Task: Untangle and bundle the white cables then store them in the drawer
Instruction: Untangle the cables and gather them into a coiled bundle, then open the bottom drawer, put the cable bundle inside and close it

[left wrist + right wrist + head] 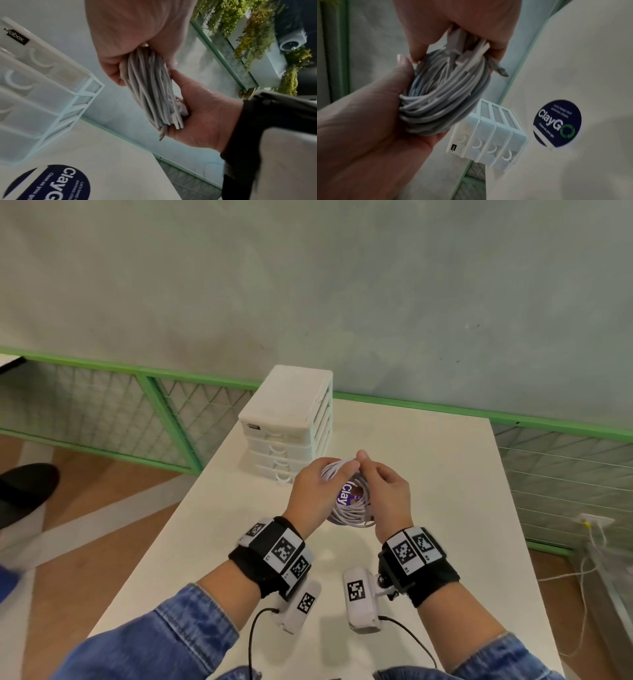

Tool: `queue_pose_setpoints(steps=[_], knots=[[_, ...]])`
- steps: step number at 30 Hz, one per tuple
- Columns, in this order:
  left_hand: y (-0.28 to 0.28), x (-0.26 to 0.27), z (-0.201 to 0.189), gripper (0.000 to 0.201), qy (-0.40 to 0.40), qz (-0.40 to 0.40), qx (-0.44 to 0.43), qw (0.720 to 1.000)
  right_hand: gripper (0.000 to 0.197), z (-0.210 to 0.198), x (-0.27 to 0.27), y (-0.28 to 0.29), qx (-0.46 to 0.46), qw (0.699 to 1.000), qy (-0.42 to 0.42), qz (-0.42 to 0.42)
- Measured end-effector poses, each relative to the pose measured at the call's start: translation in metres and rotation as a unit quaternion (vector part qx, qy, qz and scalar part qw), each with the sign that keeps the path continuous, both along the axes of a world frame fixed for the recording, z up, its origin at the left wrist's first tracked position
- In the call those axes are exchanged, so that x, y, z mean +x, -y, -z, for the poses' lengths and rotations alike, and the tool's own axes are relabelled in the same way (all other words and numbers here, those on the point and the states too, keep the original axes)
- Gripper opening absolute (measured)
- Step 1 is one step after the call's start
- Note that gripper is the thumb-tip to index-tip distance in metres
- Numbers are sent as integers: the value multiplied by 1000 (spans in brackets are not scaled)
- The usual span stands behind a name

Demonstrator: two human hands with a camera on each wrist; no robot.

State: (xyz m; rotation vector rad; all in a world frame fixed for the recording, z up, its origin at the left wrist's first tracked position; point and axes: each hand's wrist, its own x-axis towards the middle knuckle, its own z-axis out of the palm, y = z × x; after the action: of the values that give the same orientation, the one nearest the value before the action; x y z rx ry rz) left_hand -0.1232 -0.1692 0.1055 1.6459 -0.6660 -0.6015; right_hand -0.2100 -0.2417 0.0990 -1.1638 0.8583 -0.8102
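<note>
A coil of white cables (349,513) hangs above the white table (438,474), held between both hands. My left hand (334,470) wraps its fingers round the coil's left and top side. My right hand (361,460) pinches the top of the coil on the right. In the left wrist view the strands (150,94) run from my left hand (137,44) down into the right palm (202,108). The right wrist view shows the coil (443,102) with its connector ends (471,54) gathered under the right hand's fingers (496,40). The white drawer unit (291,419) stands just behind, all drawers closed.
A round purple sticker (343,497) lies on the table under the coil. A green mesh railing (164,412) runs behind the table. Left of the table are wooden floor and a dark shoe (24,491). A wall socket with white leads (592,525) sits at the right.
</note>
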Motion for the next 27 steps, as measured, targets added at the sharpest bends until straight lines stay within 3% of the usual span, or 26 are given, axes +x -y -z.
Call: queue_pose_setpoints(steps=[4, 10, 15, 18, 21, 24, 27], knots=[[-5, -3, 2, 22, 28, 5, -7, 1000, 38, 5, 1, -6, 23, 1000, -8, -10], [-2, 15, 9, 22, 32, -21, -30, 999, 37, 1, 27, -7, 1, 999, -27, 29], [0, 58, 9, 16, 9, 11, -31, 999, 41, -3, 65, 7, -55, 997, -43, 31], [3, 91, 13, 34, -23, 60, -21, 998, 40, -3, 87, 26, -91, 992, -81, 15], [6, 125, 26, 25, -48, 38, -15, 998, 38, -4, 104, 49, -143, 979, -144, -11], [7, 161, 60, 25, -69, -34, 64, 995, 31, -11, 116, 72, -229, 937, -245, -101], [13, 185, 94, 26, -171, -32, 191, 966, 33, -21, 129, 85, -346, 835, -381, -197]])
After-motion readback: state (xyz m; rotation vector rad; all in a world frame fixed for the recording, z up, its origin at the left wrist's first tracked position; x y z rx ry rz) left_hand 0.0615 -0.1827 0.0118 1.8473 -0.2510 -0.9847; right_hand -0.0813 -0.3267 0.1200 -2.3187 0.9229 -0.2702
